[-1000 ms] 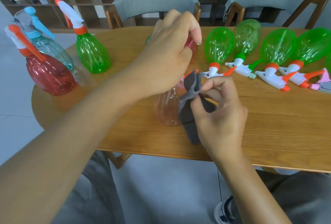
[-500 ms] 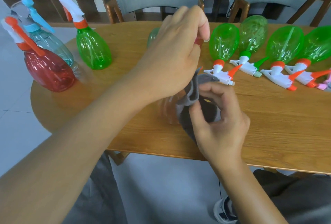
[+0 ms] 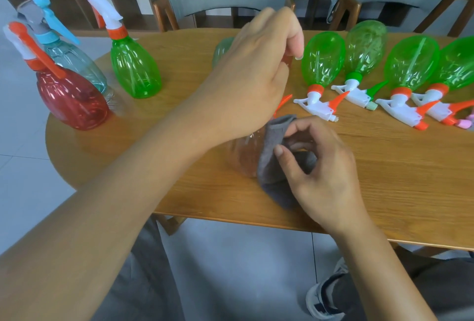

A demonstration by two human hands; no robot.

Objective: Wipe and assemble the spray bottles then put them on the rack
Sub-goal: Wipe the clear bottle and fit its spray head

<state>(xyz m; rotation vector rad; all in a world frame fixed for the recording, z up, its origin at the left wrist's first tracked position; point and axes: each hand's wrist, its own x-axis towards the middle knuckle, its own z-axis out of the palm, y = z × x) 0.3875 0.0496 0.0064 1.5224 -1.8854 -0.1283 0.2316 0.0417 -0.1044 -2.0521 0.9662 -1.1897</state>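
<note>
The left hand (image 3: 256,77) reaches over from above and curls around the top of a pale pinkish clear bottle (image 3: 243,156), its fingers bunched at the sprayer head, of which only an orange trigger tip (image 3: 283,101) pokes out below the palm; that grip looks meant to pin the bottle upright on the wooden table (image 3: 384,179) so it cannot skid or twist. Just below and to the right of it, the right hand (image 3: 325,167) pinches a grey cloth (image 3: 272,156) between thumb and fingers and lays it against the bottle's side wall, so the two hands sit close together, one steadying and one wiping. The cloth hangs down past the right thumb toward the table's near edge, which gives spare fabric to fold round the body. Judging by this, the wiping step is in hand for this bottle. Beyond the right hand, four green bottles (image 3: 322,60) lie on their sides in a row with sprayer heads pointing toward the person, probably queued for the same treatment. Far to the left of the left forearm, a red bottle (image 3: 71,100), a pale blue bottle (image 3: 74,61) and an upright green bottle (image 3: 134,72) stand with heads fitted, apparently set aside as done. Behind the left hand a sliver of another green bottle (image 3: 221,49) shows.
</note>
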